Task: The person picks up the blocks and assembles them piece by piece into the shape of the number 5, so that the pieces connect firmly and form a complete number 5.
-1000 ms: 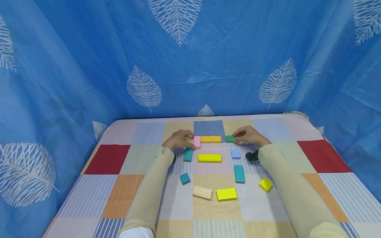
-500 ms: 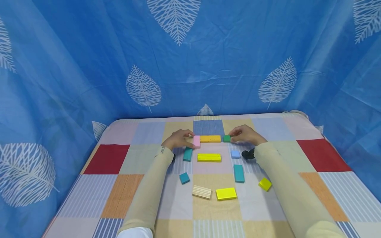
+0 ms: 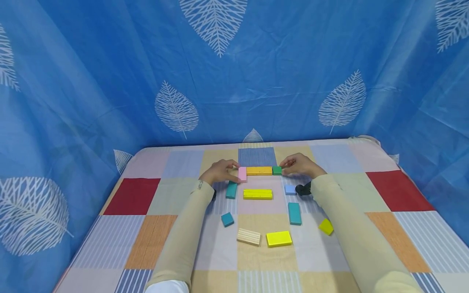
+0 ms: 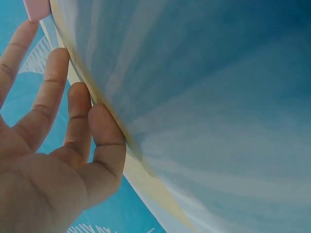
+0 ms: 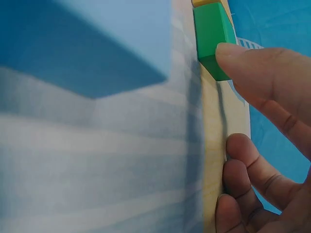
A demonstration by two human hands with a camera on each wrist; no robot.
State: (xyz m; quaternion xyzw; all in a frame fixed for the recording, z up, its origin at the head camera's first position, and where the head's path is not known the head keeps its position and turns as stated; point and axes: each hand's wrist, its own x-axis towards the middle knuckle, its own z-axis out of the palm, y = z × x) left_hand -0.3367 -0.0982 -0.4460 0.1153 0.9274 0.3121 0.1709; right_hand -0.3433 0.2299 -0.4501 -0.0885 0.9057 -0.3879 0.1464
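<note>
My left hand is at the far part of the table, with thumb and index finger at the left side of an upright-turned pink block. In the left wrist view an index fingertip meets the pink block; the thumb is out of sight and the other fingers are loosely bent. An orange block lies against the pink one. My right hand holds a small green block at the orange block's right end. In the right wrist view the thumb presses the green block.
Nearer lie a yellow block pair, a light blue block, teal blocks, a ribbed wooden block, a yellow block and a small yellow block. A blue curtain hangs behind the patchwork-covered table.
My right hand has moved left with the green block, closing the gap to the orange block's end. The left hand has stayed at the pink block.
</note>
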